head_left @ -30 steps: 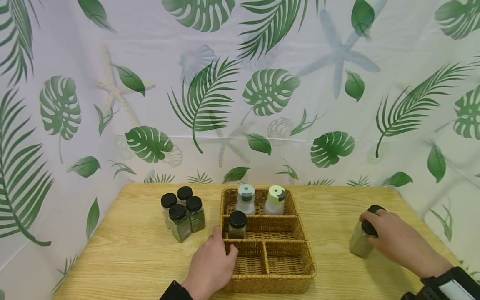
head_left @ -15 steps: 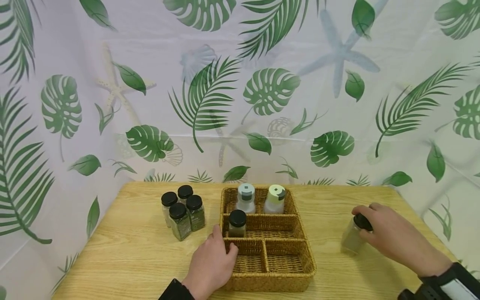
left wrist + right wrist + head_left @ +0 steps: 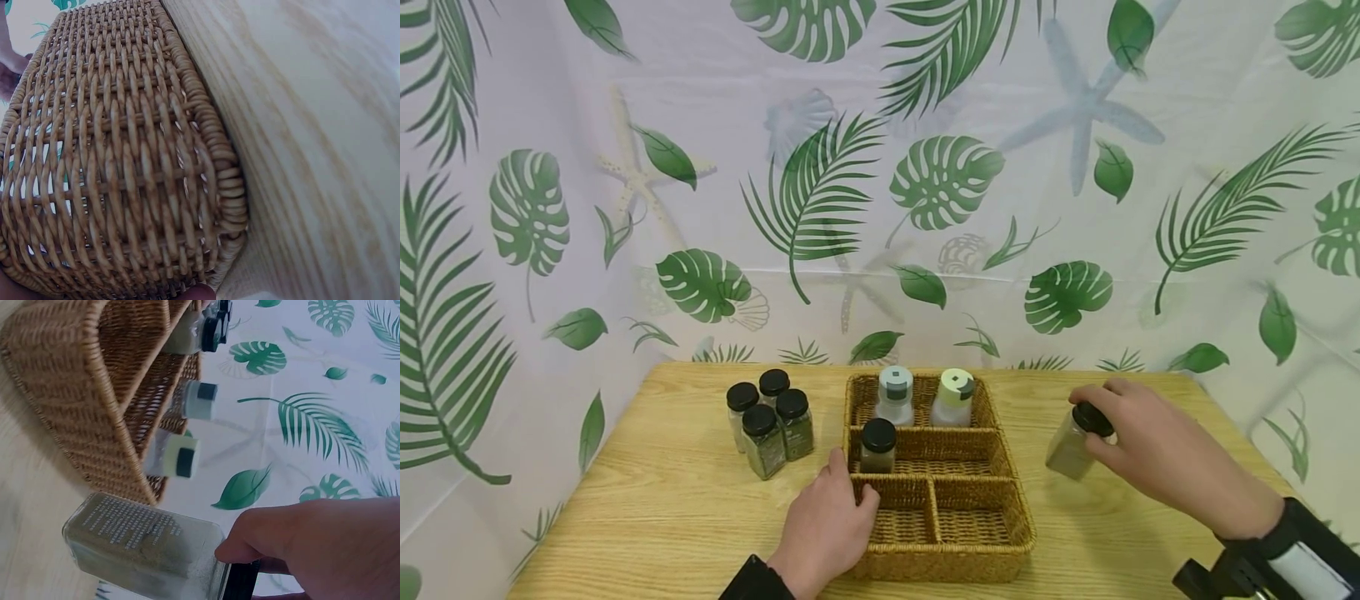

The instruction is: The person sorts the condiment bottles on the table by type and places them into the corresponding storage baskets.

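Observation:
My right hand [image 3: 1157, 450] holds a square glass spice jar [image 3: 1069, 446] by its black lid, tilted, to the right of the basket. The right wrist view shows brownish-grey powder and small white print on this jar [image 3: 144, 544]. My left hand [image 3: 827, 521] grips the left wall of the divided wicker basket [image 3: 940, 567] near its front corner, thumb over the rim. In the basket's middle section stands one black-lidded jar [image 3: 877, 446] at the left. Two white-bodied bottles fill part of the back section, one with a pale blue cap [image 3: 896, 385], one with a yellow-green cap [image 3: 956, 387].
Several black-lidded spice jars [image 3: 765, 442] stand grouped on the wooden table [image 3: 647, 500], left of the basket. A divider [image 3: 934, 510] splits the basket's front section in two. Behind the table hangs a leaf-patterned cloth [image 3: 955, 333].
My right hand has lifted the spice jar and carried it leftward toward the basket, while the left hand has stayed on the basket wall.

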Demonstrator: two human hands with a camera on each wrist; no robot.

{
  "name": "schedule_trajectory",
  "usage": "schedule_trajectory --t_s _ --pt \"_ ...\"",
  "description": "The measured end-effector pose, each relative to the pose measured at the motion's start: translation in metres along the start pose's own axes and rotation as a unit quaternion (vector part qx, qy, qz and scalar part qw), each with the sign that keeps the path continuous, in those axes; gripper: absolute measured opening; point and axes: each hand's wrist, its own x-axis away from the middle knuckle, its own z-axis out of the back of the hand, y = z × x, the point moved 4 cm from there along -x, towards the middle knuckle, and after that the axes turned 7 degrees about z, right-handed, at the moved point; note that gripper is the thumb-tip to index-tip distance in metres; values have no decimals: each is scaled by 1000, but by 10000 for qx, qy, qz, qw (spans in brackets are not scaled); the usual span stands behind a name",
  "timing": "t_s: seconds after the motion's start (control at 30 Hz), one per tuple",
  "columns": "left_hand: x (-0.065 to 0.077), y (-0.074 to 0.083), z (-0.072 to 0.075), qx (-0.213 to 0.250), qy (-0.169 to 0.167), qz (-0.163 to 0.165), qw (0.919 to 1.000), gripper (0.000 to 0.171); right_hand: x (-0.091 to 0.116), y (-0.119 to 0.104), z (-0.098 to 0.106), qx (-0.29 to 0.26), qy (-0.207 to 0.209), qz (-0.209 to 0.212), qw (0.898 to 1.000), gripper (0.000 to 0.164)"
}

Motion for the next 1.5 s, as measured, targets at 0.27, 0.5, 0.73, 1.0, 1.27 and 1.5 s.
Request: schedule_trajectory --t_s 0.27,0.5,0.73,1.0,1.27,1.5 --pt "1 1 1 -17 30 -2 10000 74 -17 -22 13 33 112 151 9998 40" --pt "1 1 1 10 16 -17 10000 73 -29 -38 13 -63 -39 212 9997 45" --pt "1 0 1 -1 27 39 10000 73 -40 -57 10 -167 54 482 9987 41" --pt "1 0 0 -2 41 1 10000 73 -52 -76 0 -121 128 831 9964 39" --pt "-1 1 0 40 64 -50 10000 73 -63 -90 -11 -194 173 1195 9925 37" --pt "-1 0 0 39 63 -16 10000 74 -71 -99 -25 -275 200 1574 9869 35"
